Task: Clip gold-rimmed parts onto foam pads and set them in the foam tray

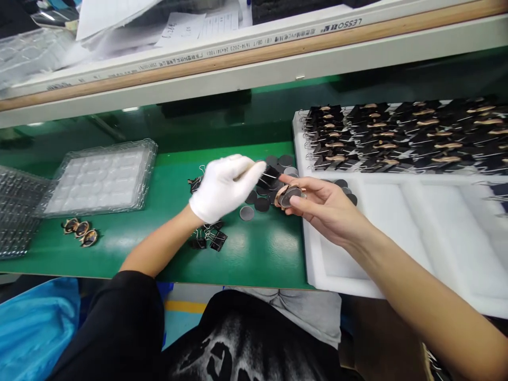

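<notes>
My left hand (pixel 226 188), in a white glove, pinches a black binder clip (pixel 270 177) by its wire handles. Bare, my right hand (pixel 323 206) holds a rose-gold ring-shaped part (pixel 282 196) with a dark round disc (pixel 292 194) against it, the thumb pressing on the disc. The clip is close beside this part; whether they touch I cannot tell. Under and behind the hands lie several loose dark discs (pixel 262 204) and a greyer disc (pixel 246 213). More binder clips (pixel 217 241) rest on the green table (pixel 254 259) below my left wrist.
A white foam tray (pixel 311 264) stands at right; its back rows hold many clipped gold parts (pixel 369 135). On the left are clear plastic trays (pixel 99 177) and several small gold parts (pixel 82 229). A shelf edge (pixel 238 66) with papers runs across the back.
</notes>
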